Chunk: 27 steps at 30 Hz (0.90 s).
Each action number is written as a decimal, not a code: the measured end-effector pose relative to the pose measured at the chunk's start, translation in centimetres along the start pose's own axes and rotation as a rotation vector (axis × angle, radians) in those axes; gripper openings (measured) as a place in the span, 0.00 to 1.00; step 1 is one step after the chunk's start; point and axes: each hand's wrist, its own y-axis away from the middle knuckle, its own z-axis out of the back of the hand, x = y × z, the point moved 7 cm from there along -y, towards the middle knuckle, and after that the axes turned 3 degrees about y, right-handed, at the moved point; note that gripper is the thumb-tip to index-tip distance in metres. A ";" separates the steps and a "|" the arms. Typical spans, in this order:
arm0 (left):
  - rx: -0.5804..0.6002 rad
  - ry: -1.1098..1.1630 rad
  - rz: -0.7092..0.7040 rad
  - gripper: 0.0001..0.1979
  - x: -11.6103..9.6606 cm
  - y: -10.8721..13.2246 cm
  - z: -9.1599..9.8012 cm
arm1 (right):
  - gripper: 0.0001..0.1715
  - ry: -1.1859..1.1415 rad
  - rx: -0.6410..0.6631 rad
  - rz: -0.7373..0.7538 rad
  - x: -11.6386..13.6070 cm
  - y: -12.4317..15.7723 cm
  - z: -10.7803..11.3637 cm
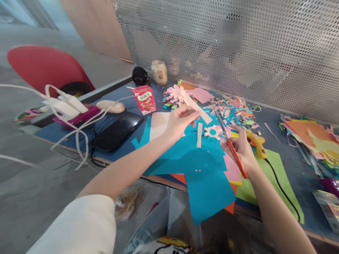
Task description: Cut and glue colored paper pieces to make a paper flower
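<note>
My left hand [182, 120] is pinched closed over the blue paper, beside a long pale pink strip [196, 106]; whether its fingertips grip that strip is hard to see. Red-handled scissors [237, 157] are in my right hand [239, 144], blades pointing up and away. Between the hands, a short pale strip [199, 135] and a fringed pale pink ring [212, 132] lie on large blue sheets [209, 190]. A pink fringed paper flower [175, 93] sits behind my left hand. Beside my right hand is a yellow glue gun [258, 144].
A red drink carton [145, 100], black tablet [118, 132] and white cables on a purple power strip [79, 114] are at the left. Paper scraps [238, 111] lie before a perforated metal panel [238, 63]. Green paper [275, 176] and stacked colored paper [309, 134] are at the right.
</note>
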 end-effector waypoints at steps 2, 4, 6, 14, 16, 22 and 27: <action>-0.040 0.026 -0.014 0.05 -0.2 -0.1 0.3 | 0.48 0.087 0.016 -0.011 0.0 0.1 -0.1; -0.048 0.038 -0.042 0.05 -0.4 -0.1 0.3 | 0.50 0.128 0.034 -0.021 0.0 0.1 -0.2; -0.048 0.022 -0.054 0.05 -0.5 -0.1 0.4 | 0.50 0.130 0.056 -0.026 0.0 0.1 -0.4; -0.067 -0.038 0.016 0.05 -0.4 0.0 0.4 | 0.46 0.138 0.112 -0.019 0.4 0.4 -0.9; -0.038 -0.028 0.021 0.05 -0.5 0.2 0.0 | 0.45 0.146 0.119 -0.012 0.4 0.4 -1.1; -0.002 0.006 0.023 0.05 -0.6 0.6 -0.5 | 0.45 0.147 0.118 0.006 0.5 0.5 -1.3; -0.015 -0.033 0.034 0.05 -0.5 0.6 -0.4 | 0.45 0.152 0.119 0.015 0.6 0.5 -1.2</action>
